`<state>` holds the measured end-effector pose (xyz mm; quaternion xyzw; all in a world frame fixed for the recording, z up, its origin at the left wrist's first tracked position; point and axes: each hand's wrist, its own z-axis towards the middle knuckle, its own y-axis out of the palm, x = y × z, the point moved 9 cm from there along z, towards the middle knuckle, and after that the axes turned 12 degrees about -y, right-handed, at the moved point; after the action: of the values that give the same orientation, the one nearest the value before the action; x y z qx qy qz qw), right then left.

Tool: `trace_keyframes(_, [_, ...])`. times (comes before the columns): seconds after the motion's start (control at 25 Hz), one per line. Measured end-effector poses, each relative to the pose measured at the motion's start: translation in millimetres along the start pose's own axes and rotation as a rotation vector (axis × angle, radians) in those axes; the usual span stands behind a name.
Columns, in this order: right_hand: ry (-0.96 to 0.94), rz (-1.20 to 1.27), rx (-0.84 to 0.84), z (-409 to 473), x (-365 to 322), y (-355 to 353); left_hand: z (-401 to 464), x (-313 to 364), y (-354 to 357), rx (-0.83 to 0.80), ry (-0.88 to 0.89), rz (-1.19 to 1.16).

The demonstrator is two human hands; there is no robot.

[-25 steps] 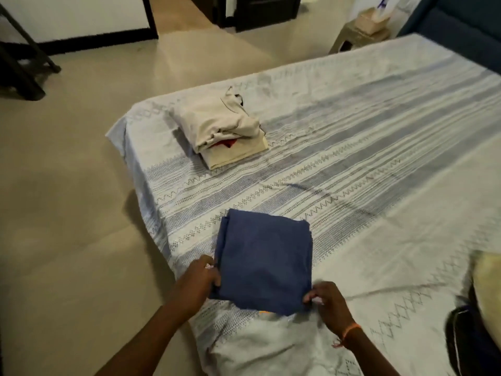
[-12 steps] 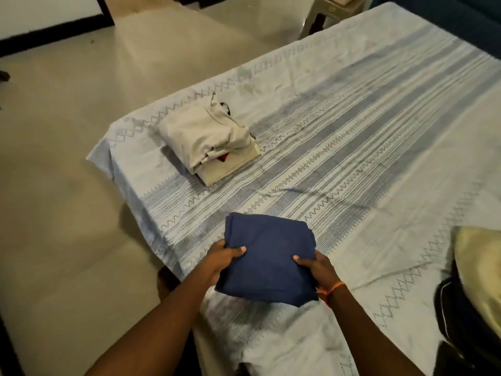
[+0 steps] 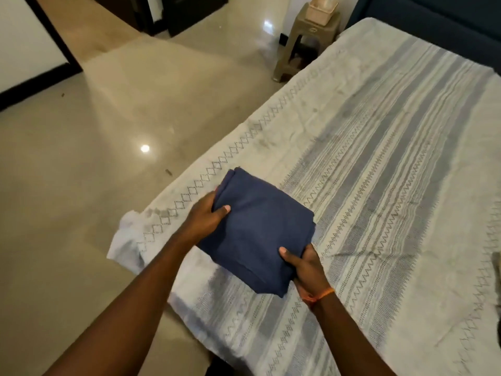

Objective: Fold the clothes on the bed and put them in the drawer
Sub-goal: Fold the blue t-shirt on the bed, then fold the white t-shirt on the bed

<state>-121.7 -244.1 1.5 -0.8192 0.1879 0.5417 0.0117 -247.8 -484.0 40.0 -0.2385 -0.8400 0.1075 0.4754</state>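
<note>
Both hands are holding the folded blue garment over the bed, left hand and right hand each keeping a clamped grip on opposite edges.

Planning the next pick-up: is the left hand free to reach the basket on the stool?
Probably not: the left hand and the right hand both grip the folded navy garment, and the basket sits far across the floor.

Navy garment, grey-striped white bedsheet
</note>
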Motion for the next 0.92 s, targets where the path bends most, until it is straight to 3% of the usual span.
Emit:
trace_keyframes(0.12, [0.008,-0.06,0.146,50.6,27.3,35.3,70.9,-26.1,-27.0,-0.056,-0.14,0.076])
trace_keyframes(0.24, [0.111,-0.246,0.317,66.2,67.8,37.5,105.3,-63.6,-7.0,-0.132,-0.201,0.231])
trace_keyframes(0.44, [0.148,-0.248,0.425,80.0,73.0,37.1,125.0,-66.3,1.2,-0.139,-0.252,0.179])
trace_keyframes(0.56, [0.188,-0.183,0.454,72.7,58.3,28.3,118.4,-46.6,-19.4,0.048,-0.195,0.245])
trace_keyframes(0.68, [0.202,-0.226,0.499,56.5,32.1,6.1,84.2,-1.8,-19.8,0.218,-0.008,0.281])
trace_keyframes(0.92, [0.202,-0.223,0.524,15.4,-16.5,-54.0,11.3,64.3,57.2,0.069,0.072,0.12])
